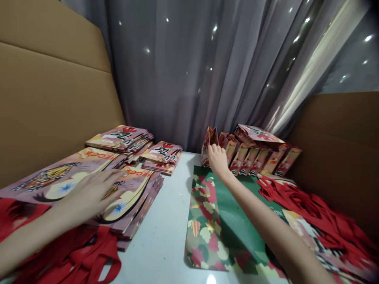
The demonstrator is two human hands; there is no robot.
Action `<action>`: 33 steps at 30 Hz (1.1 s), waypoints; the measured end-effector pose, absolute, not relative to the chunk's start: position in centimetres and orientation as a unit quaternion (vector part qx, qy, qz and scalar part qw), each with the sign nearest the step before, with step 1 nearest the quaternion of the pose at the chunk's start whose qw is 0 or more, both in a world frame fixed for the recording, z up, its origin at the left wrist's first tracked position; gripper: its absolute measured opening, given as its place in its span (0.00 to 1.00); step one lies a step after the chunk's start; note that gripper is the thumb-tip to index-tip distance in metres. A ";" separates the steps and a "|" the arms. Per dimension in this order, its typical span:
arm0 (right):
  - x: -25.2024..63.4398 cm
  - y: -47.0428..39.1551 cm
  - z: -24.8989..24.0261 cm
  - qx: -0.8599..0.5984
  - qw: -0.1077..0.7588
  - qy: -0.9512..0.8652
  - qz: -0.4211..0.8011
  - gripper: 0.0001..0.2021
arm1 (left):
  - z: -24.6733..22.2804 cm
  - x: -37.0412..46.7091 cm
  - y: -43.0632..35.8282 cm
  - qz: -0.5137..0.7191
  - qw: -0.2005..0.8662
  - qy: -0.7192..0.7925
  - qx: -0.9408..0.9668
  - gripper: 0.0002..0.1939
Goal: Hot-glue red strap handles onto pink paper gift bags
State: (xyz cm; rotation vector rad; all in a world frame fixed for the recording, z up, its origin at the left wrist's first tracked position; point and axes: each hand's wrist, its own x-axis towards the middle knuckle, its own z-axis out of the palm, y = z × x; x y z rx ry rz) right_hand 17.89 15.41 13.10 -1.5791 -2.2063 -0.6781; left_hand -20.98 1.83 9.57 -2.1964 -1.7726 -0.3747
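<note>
My right hand reaches to the back of the table, its fingers closed on the top edge of a small upright paper bag, pink with a zebra-stripe print. That bag stands at the left end of a row of similar opened bags. On the left, my left hand is slightly blurred, its fingers apart over flat folded bags printed with a butterfly and red letters. I cannot tell whether it touches them. Below that forearm lie bundled red ribbon handles.
Smaller folded bags are stacked behind the butterfly bags, beside another small pile. A large green bag with a patterned side lies flat on the white table. More red ribbon handles lie at right. Cardboard walls and a grey curtain enclose the table.
</note>
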 end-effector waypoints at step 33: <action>48.8 4.5 3.2 -0.856 0.075 -0.511 -0.026 0.12 | 6.8 4.5 14.7 -0.080 0.171 -0.303 -0.934 0.25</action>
